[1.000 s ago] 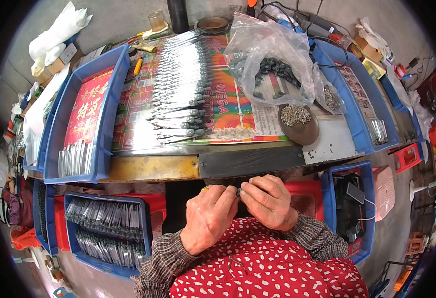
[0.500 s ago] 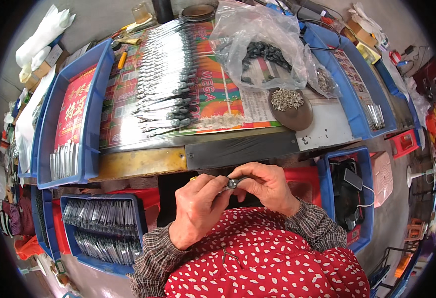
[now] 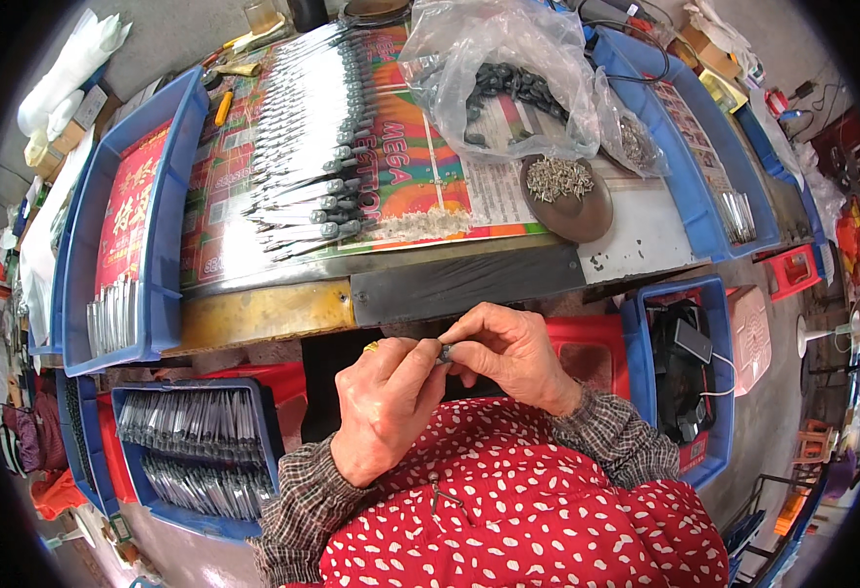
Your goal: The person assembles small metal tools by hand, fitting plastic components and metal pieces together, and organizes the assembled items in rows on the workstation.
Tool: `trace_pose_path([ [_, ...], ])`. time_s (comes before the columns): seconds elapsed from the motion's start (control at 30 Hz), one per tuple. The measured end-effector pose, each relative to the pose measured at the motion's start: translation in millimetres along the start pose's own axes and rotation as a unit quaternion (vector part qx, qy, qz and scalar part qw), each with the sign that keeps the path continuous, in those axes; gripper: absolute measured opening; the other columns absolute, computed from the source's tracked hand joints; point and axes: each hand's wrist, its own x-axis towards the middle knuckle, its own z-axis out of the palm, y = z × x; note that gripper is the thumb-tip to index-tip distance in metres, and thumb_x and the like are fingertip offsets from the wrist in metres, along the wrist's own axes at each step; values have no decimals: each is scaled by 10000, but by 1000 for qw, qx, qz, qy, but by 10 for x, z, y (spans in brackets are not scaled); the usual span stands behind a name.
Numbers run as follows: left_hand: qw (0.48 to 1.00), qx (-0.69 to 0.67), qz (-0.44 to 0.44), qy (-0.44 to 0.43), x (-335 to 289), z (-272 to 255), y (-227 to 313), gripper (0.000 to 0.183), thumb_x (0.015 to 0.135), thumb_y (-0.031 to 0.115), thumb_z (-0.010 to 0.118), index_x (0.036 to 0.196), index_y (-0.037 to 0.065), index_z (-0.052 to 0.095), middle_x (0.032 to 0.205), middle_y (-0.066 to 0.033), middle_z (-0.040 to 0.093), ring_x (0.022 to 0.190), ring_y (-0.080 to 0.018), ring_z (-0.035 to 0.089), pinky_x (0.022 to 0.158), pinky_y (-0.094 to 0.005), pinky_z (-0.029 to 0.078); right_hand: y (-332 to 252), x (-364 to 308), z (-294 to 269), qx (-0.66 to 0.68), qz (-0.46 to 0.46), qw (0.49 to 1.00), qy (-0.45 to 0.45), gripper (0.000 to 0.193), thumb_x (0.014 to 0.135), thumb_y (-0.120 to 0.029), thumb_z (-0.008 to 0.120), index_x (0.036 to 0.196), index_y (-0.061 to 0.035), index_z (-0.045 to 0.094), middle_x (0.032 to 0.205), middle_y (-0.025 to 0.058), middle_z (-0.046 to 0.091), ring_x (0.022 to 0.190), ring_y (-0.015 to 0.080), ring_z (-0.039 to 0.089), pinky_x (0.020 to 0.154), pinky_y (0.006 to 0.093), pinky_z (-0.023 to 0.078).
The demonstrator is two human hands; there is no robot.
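In front of my apron I pinch a small dark part (image 3: 445,353) between the fingertips of both hands. Fingers cover most of it, so its full shape is hidden. My left hand (image 3: 381,397), with a yellow ring, closes on its left side. From the other side, my right hand (image 3: 513,358) grips it with thumb and forefinger. Beyond the hands, a long row of slim silvery pieces with dark ends (image 3: 322,147) lies on the table. A brown dish of small metal bits (image 3: 587,220) and a clear plastic bag with black parts (image 3: 430,73) lie to their right.
The bench's front edge (image 3: 469,284) runs just beyond my hands. Blue bins flank the bench: one at left (image 3: 170,245), one at right (image 3: 690,201). Lower left, a blue crate (image 3: 278,421) holds rows of slim pieces; lower right, another blue bin (image 3: 641,353) holds a black bag.
Both hands stay together but the fingers have closed in further, covering more of the dark part. The whole view has shifted slightly, with the bench appearing a little further left and up.
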Motion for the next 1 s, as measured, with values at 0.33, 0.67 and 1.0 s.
trace_pose_path([
  [0.33, 1000, -4, 5, 30, -39, 24, -21, 284, 686, -35, 761, 950, 16, 667, 842, -123, 659, 708, -276, 666, 606, -346, 529, 149, -34, 138, -131, -154, 975, 90, 147, 900, -82, 699, 996, 22, 662, 858, 58, 682, 664, 72, 621, 577, 205, 517],
  [0.67, 1000, -20, 8, 18, 7, -3, -72, 272, 703, -15, 759, 953, 23, 658, 803, -93, 643, 659, -251, 645, 559, -336, 517, 124, 64, 30, 83, -15, 996, 2, 124, 936, -77, 649, 1019, 15, 651, 853, 34, 654, 723, 66, 612, 590, 204, 516],
  [1.0, 999, 13, 33, 19, 4, 2, -139, 296, 708, 10, 759, 983, 25, 654, 832, -94, 637, 688, -253, 646, 572, -349, 521, -3, 36, 136, -50, -13, 997, 52, 184, 930, -57, 649, 1092, 20, 610, 858, 6, 633, 743, 40, 584, 635, 194, 492],
])
